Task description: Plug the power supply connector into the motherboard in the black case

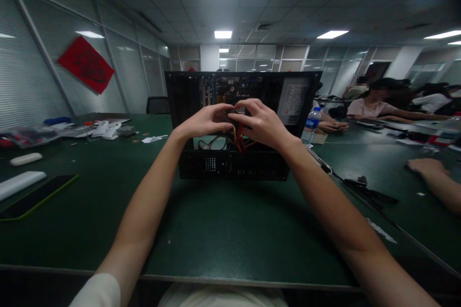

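Observation:
An open black computer case (232, 165) stands in front of me, its inside facing me. The circuit board (230, 87) shows at the upper middle and a labelled power supply (292, 100) at the upper right. Before the opening, the fingertips of both hands meet. My right hand (264, 122) is closed on a bundle of red, yellow and black power cables (239, 140). With bent fingers, my left hand (207, 120) pinches at the top of the same bundle; something dark lies between its fingertips, too hidden to name. Thinner wires (212, 143) hang lower in the case.
On the green table (223, 240), a phone (38, 196) and a white bar-shaped object (21, 184) lie at left, with clutter behind. To the right are a water bottle (312, 122), black cables (367, 192) and another person's forearm (437, 180). More people sit beyond.

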`<action>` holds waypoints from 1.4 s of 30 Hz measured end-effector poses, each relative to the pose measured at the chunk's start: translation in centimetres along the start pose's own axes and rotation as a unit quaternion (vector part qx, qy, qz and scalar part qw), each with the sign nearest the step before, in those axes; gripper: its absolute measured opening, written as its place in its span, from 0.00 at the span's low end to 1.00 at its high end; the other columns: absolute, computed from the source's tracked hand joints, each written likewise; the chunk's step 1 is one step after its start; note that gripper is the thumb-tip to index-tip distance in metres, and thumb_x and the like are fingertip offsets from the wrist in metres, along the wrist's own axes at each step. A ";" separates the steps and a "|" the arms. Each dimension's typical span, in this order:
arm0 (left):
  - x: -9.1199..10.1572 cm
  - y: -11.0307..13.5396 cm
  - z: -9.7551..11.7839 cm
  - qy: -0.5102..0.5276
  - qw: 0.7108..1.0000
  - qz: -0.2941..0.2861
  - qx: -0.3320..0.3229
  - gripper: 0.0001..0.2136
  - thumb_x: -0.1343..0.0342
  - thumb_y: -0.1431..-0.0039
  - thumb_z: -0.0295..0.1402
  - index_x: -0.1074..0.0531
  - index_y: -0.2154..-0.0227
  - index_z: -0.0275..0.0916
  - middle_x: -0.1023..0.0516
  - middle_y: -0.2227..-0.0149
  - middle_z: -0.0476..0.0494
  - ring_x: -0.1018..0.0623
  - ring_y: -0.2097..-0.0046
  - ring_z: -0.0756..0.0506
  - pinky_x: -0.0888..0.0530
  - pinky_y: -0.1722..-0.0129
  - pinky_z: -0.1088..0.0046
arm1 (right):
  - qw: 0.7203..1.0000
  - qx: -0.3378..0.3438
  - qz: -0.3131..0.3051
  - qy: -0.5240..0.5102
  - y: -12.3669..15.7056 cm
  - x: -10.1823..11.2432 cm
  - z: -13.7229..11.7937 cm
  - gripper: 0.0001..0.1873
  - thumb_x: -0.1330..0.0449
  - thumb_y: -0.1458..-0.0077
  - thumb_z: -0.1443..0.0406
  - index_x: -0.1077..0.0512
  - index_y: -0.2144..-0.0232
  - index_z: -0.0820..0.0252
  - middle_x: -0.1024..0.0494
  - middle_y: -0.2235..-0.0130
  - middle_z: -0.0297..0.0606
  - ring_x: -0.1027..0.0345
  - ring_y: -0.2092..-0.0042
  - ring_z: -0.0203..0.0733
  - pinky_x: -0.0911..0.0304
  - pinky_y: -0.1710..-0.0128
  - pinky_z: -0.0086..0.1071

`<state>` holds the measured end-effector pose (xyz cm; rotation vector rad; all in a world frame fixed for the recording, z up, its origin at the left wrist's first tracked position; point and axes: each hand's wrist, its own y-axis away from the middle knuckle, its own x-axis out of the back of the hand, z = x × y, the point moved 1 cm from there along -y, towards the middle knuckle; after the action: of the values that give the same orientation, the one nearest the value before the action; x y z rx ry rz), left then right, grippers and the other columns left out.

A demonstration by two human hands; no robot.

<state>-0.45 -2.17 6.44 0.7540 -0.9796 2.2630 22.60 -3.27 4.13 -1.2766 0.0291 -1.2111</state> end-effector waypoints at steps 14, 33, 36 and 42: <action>0.0 0.3 0.4 -0.099 0.994 0.039 -0.017 0.20 0.38 0.37 0.35 0.25 0.43 0.34 0.15 0.54 0.37 0.17 0.54 0.44 0.22 0.53 0.67 | 0.994 -0.073 -0.048 0.071 1.5 -0.1 2.0 0.16 0.44 0.32 0.65 0.23 0.46 0.60 0.20 0.47 0.48 0.25 0.52 0.50 0.31 0.61 0.37; 1.3 1.1 1.5 -0.177 0.984 -0.007 -0.031 0.20 0.49 0.40 0.20 0.20 0.48 0.34 0.15 0.50 0.41 0.17 0.50 0.46 0.21 0.47 0.68 | 0.985 -0.159 -0.066 0.014 1.8 2.0 2.9 0.18 0.45 0.34 0.65 0.19 0.49 0.58 0.15 0.56 0.44 0.22 0.60 0.46 0.37 0.62 0.34; 1.1 1.2 2.0 -0.173 0.984 -0.005 -0.049 0.16 0.45 0.38 0.25 0.20 0.49 0.34 0.15 0.52 0.40 0.17 0.52 0.45 0.21 0.50 0.68 | 0.982 -0.158 -0.051 -0.092 1.8 2.0 2.8 0.17 0.44 0.33 0.61 0.18 0.51 0.61 0.16 0.66 0.41 0.26 0.69 0.40 0.40 0.66 0.31; 0.2 0.9 3.1 -0.209 0.972 0.025 -0.102 0.11 0.38 0.38 0.32 0.19 0.55 0.33 0.15 0.59 0.40 0.17 0.59 0.46 0.22 0.58 0.70 | 0.953 -0.143 -0.041 -0.263 1.3 2.2 2.1 0.22 0.40 0.34 0.51 0.17 0.54 0.64 0.18 0.68 0.39 0.29 0.69 0.38 0.39 0.68 0.29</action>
<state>-0.31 -5.02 7.97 1.1514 -1.4132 2.0397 25.71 -3.58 5.27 -1.8393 -0.2473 -0.9236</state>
